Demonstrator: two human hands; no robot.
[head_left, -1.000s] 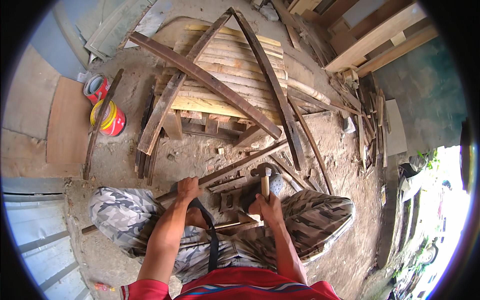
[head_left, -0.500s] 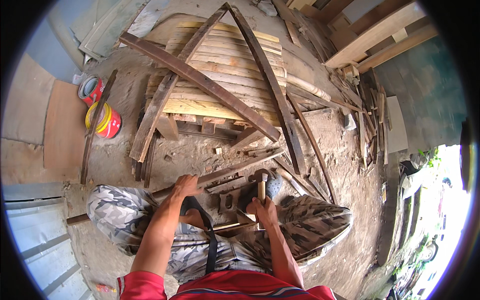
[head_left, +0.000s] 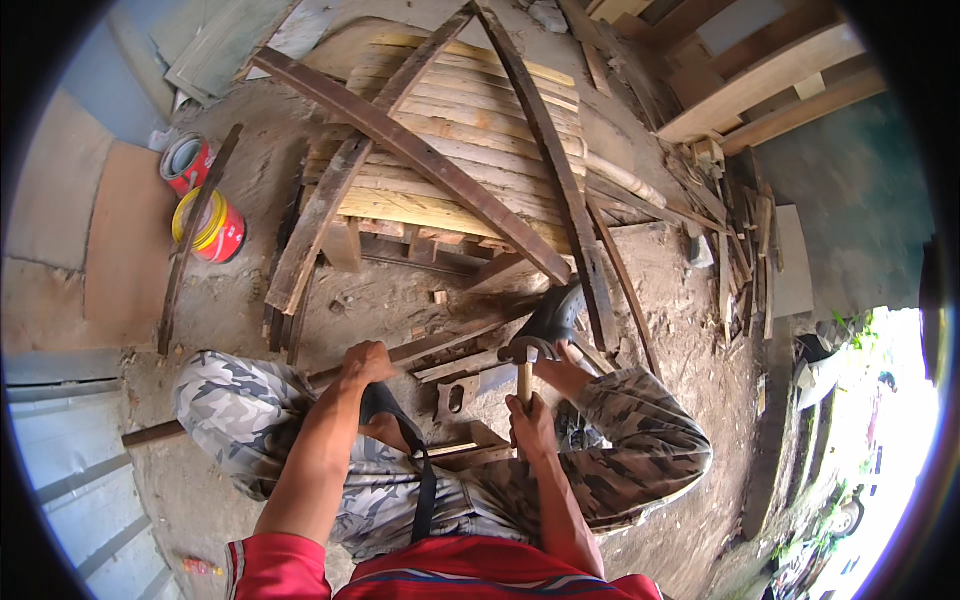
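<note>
My left hand (head_left: 367,362) is closed around a long narrow wooden strip (head_left: 435,345) that slants across in front of my knees. In my right hand (head_left: 533,428) is a hammer (head_left: 525,385), gripped by its pale wooden handle with the head upward. My right foot, in a dark clog (head_left: 560,315), is at the strip's far right end. Between my legs lies a handsaw (head_left: 456,399) with a cut-out grip, its blade partly hidden near the hammer. Short wood offcuts (head_left: 470,450) lie just nearer than the saw.
Ahead stands a low slatted wooden platform (head_left: 450,150) with long dark beams (head_left: 420,155) crossed over it. Two red paint cans (head_left: 220,235) stand at left beside an upright-looking strip. Scrap wood (head_left: 745,240) is piled at right; a metal sheet (head_left: 85,480) stands lower left.
My right foot has lifted and shifted forward, uncovering more of the saw. The strip's far end sits slightly lower. My hands keep hold of the strip and hammer, and the view has shifted slightly.
</note>
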